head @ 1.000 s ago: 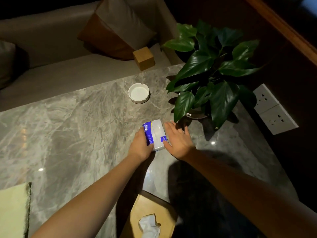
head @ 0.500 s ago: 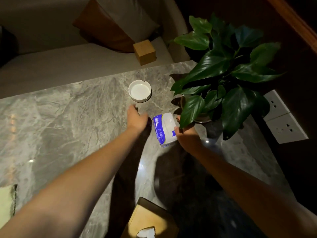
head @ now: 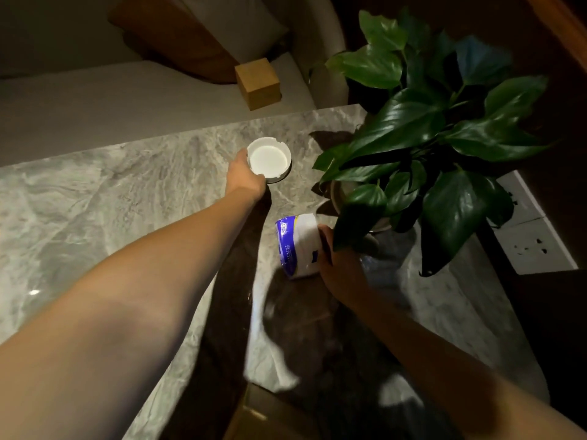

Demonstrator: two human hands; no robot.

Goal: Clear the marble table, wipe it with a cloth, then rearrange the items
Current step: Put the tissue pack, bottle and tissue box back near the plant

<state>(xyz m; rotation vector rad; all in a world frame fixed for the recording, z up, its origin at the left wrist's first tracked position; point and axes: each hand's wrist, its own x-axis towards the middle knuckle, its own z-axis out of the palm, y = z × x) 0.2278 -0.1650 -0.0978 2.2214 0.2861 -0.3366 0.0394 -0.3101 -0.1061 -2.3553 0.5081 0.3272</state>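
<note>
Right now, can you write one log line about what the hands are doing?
left hand: grips white ashtray | right hand: holds tissue pack | surface: marble table | plant: beside tissue pack

Beige sofa (head: 127, 100) runs beyond the left fingers (head: 244, 154). Brown cushion (head: 178, 42) leans on its back, farther out still. Two white sockets (head: 533, 246), edges touching, well right of the right fingers (head: 324, 232).

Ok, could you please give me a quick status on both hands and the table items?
Left hand grips white ashtray by its rim. Right hand holds tissue pack beside potted plant. Leaves overhang that hand.
</note>
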